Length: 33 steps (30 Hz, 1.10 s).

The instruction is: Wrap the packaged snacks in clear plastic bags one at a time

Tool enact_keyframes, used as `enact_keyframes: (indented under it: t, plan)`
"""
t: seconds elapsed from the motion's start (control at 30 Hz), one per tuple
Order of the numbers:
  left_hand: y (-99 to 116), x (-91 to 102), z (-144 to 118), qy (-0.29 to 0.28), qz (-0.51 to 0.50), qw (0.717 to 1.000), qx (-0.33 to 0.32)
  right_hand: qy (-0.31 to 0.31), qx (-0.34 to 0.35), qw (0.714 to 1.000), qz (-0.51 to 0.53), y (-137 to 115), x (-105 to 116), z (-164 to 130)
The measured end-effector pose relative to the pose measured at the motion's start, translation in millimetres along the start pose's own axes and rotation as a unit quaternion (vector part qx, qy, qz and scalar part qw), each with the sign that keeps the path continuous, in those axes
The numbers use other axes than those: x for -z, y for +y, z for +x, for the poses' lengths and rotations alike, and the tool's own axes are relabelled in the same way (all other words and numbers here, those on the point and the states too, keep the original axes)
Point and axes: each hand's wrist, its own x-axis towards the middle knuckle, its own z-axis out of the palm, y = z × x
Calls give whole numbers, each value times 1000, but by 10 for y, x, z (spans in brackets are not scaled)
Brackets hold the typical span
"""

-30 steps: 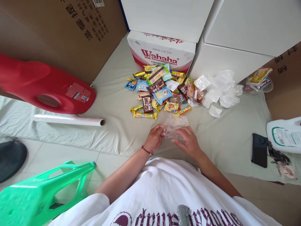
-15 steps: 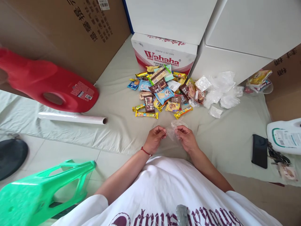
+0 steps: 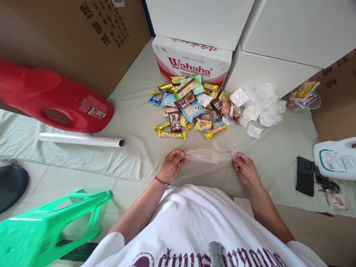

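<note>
Clear plastic bag, edges barely discernible, stretched between both hands, left hand, right hand

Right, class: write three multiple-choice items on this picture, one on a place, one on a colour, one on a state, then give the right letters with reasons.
1. Where does the snack pile lie?
A. in front of the Wahaha box
B. on the green stool
C. beside the phone

2. What colour is the big jug above the film roll?
A. white
B. red
C. blue

3. How is the clear bag held?
A. crumpled in one fist
B. lying untouched
C. stretched between the left hand and right hand

Answers: A, the packets sit against that box; B, its body is red; C, each hand pinches one end.
</note>
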Motion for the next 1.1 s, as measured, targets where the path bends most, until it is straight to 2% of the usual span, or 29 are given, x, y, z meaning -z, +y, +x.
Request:
enact_keyframes:
  t: [0.07, 0.2, 0.27, 0.33, 0.37, 0.4, 0.43, 0.5, 0.53, 0.57, 0.6, 0.67, 0.73, 0.8, 0.87, 0.93, 1.0, 1.03, 1.1]
  plan:
    - [-23, 18, -9, 6, 6, 1000, 4, 37, 25, 997, -61, 37, 112, 32]
    - [-30, 5, -12, 27, 27, 999, 13, 59, 83, 981, -166, -15, 235, 105]
    - [-22, -5, -12, 33, 37, 999, 15, 121, 178, 946, -243, -106, 222, 72]
    - [-16, -8, -13, 39, 42, 998, 15, 185, 307, 886, -294, -221, 156, -53]
    - [-13, -8, -14, 42, 42, 998, 15, 180, 364, 860, -309, -278, 106, -148]
    - [-11, -7, -17, 46, 41, 998, 14, 138, 409, 844, -320, -328, 47, -257]
    - [-10, -7, -20, 50, 40, 998, 14, 60, 434, 835, -331, -362, -19, -370]
    - [-11, -12, -28, 57, 37, 998, 12, -137, 416, 820, -369, -366, -162, -563]
    - [-13, -18, -33, 59, 36, 998, 11, -202, 382, 811, -394, -328, -235, -625]
    - [-17, -27, -40, 60, 36, 997, 11, -224, 343, 808, -424, -266, -304, -655]
    - [-23, -36, -48, 61, 38, 997, 10, -206, 307, 811, -452, -184, -369, -651]
    - [-41, -49, -68, 58, 47, 997, 6, -105, 260, 828, -485, 9, -482, -558]
    - [-57, -42, -96, 46, 68, 997, 7, -44, 250, 841, -477, 182, -574, -402]
    - [-47, -15, -130, 28, 115, 993, 13, -62, 262, 850, -452, 288, -654, -249]
    - [12, 10, -171, 44, 182, 982, -21, -104, 277, 856, -423, 311, -723, -150]
    - [121, -10, -218, 93, 253, 955, -123, -139, 281, 860, -402, 271, -780, -116]
    - [242, -106, -266, 106, 326, 907, -244, -161, 277, 861, -395, 199, -826, -133]
    - [290, -181, -286, 80, 363, 882, -288, -168, 273, 860, -396, 160, -846, -150]
    - [329, -356, -305, -6, 427, 840, -334, -175, 267, 857, -404, 88, -878, -185]
